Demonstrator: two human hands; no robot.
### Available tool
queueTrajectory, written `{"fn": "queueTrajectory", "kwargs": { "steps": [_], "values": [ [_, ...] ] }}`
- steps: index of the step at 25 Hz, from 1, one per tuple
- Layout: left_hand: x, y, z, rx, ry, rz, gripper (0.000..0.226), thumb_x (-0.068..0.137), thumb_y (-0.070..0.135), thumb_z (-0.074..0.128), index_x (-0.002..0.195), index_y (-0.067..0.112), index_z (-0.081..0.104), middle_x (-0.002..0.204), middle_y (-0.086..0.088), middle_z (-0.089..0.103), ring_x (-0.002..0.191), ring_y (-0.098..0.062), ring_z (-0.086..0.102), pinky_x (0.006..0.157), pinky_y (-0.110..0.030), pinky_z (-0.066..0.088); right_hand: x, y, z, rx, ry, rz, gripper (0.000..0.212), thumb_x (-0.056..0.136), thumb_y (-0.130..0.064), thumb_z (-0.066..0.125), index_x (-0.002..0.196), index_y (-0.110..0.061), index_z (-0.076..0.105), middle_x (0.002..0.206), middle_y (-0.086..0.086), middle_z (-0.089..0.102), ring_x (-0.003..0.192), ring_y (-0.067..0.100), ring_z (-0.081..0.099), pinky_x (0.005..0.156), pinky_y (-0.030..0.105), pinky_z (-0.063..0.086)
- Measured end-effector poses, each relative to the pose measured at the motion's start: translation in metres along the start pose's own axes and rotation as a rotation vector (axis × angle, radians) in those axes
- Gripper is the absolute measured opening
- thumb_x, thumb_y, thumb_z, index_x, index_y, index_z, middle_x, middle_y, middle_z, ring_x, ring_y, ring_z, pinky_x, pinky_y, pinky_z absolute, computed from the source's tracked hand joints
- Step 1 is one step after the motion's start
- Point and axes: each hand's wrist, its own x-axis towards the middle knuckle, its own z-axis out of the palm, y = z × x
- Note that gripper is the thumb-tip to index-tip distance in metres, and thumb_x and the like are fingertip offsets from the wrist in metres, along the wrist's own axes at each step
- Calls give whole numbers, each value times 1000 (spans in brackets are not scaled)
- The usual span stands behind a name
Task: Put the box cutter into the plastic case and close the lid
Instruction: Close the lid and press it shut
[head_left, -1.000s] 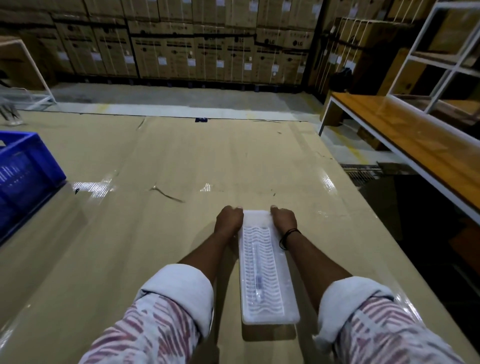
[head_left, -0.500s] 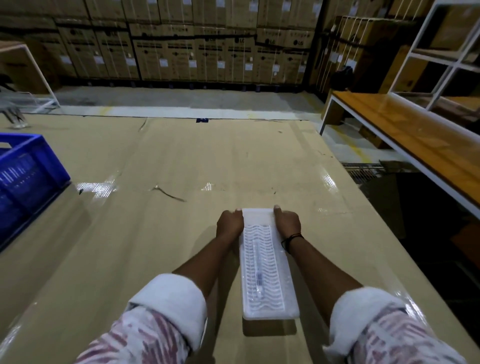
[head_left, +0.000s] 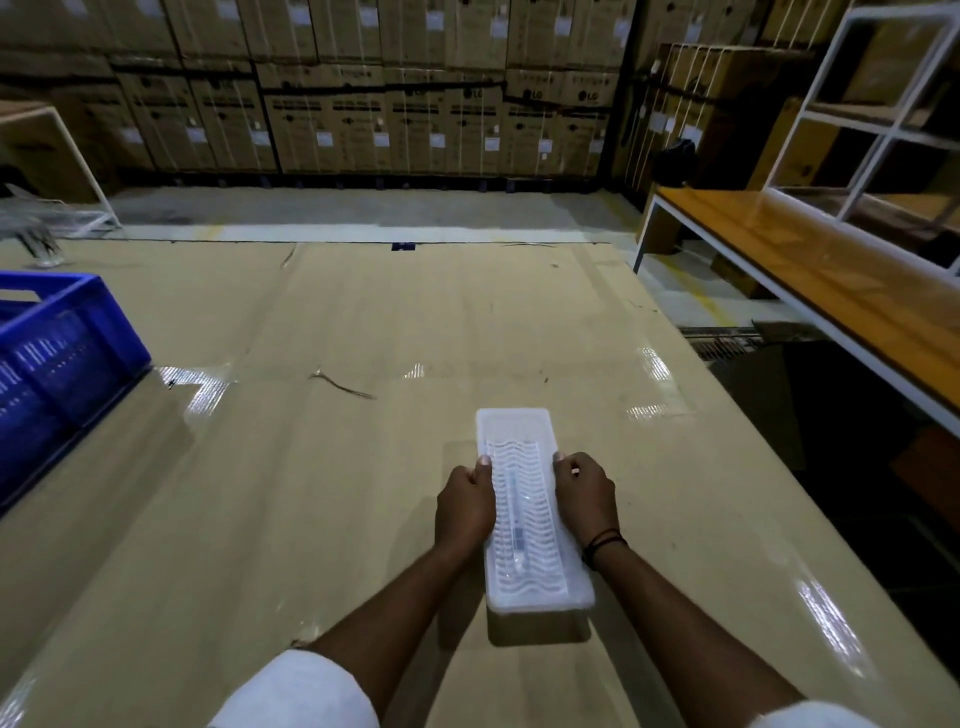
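A long translucent white plastic case (head_left: 527, 512) lies lengthwise on the cardboard-covered table (head_left: 311, 467), its lid down on top. Through the ribbed lid I make out the slim box cutter (head_left: 515, 525) lying along the middle. My left hand (head_left: 465, 506) presses on the case's left long edge around its middle, thumb on the lid. My right hand (head_left: 587, 499) holds the right long edge opposite, a black band on its wrist. Both hands grip the case from the sides.
A blue plastic crate (head_left: 52, 364) stands at the left table edge. To the right runs a wooden bench (head_left: 810, 291) with a white metal frame (head_left: 857, 130), a dark gap between it and the table. Stacked cardboard boxes (head_left: 363, 104) line the back wall.
Both hands slid back along the case from its far end to its middle. The case stays flat on the table with its lid down.
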Motion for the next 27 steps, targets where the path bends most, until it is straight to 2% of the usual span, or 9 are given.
{"fn": "queueTrajectory", "kwargs": {
  "steps": [4, 8, 11, 13, 15, 20, 22, 24, 27],
  "values": [
    [-2, 2, 2, -6, -10, 13, 49, 107, 53, 34, 102, 11, 60, 96, -4, 68, 77, -13, 63, 64, -28, 44, 0, -1, 1, -35, -1, -27, 34, 101, -33, 49, 81, -7, 57, 81, 10, 66, 78, 30, 61, 64, 32, 38],
    [-8, 7, -4, 27, 14, 19, 46, 107, 52, 36, 98, 13, 59, 89, 0, 65, 70, -6, 58, 57, -23, 39, -4, -5, -1, -57, -11, -22, 33, 100, -35, 48, 84, -8, 58, 88, 14, 70, 85, 34, 64, 66, 32, 39],
    [-14, -2, -11, 58, 0, 6, 50, 104, 58, 39, 95, 15, 62, 92, -1, 70, 76, -13, 65, 70, -30, 53, -21, -4, -14, -97, -109, -13, 36, 99, -47, 45, 99, -14, 58, 94, 9, 70, 84, 26, 65, 69, 32, 45],
    [-29, -16, -18, 57, -30, -5, 49, 102, 61, 40, 94, 19, 63, 92, 2, 72, 82, -15, 70, 79, -34, 58, -41, 3, -22, -146, -180, -13, 39, 99, -54, 41, 113, -19, 52, 100, 6, 69, 88, 23, 65, 71, 31, 44],
    [-50, -29, -20, 71, -47, 4, 46, 102, 60, 41, 92, 20, 63, 91, 4, 73, 83, -15, 71, 76, -32, 56, -61, 10, -28, -164, -185, -15, 39, 100, -53, 40, 119, -21, 50, 102, 7, 69, 88, 22, 64, 71, 30, 43],
    [-84, -33, -13, 124, 34, 92, 43, 104, 56, 40, 91, 19, 57, 87, 5, 72, 78, -13, 70, 68, -32, 55, -75, 13, -22, -143, -98, -78, 33, 102, -42, 41, 112, -15, 57, 102, 9, 72, 79, 18, 60, 64, 27, 44],
    [-86, -24, -15, 147, 36, 132, 40, 106, 51, 39, 90, 18, 54, 82, 6, 69, 71, -6, 65, 57, -22, 48, -72, 12, -20, -173, -100, -79, 33, 102, -41, 41, 114, -14, 56, 103, 11, 71, 77, 18, 58, 63, 27, 43],
    [-90, -20, -20, 199, 14, 136, 37, 106, 50, 39, 89, 20, 51, 77, 9, 63, 66, -3, 59, 51, -15, 38, -70, 15, -19, -219, -121, -68, 35, 102, -45, 39, 116, -16, 53, 103, 11, 71, 80, 22, 62, 68, 31, 49],
    [-78, -23, -34, 330, 2, 153, 45, 100, 65, 36, 87, 25, 53, 81, 3, 72, 77, -19, 70, 66, -28, 50, -59, 15, -21, -241, -113, -31, 45, 99, -50, 40, 131, -18, 45, 110, 15, 70, 97, 32, 68, 82, 36, 52]
  ]
}}
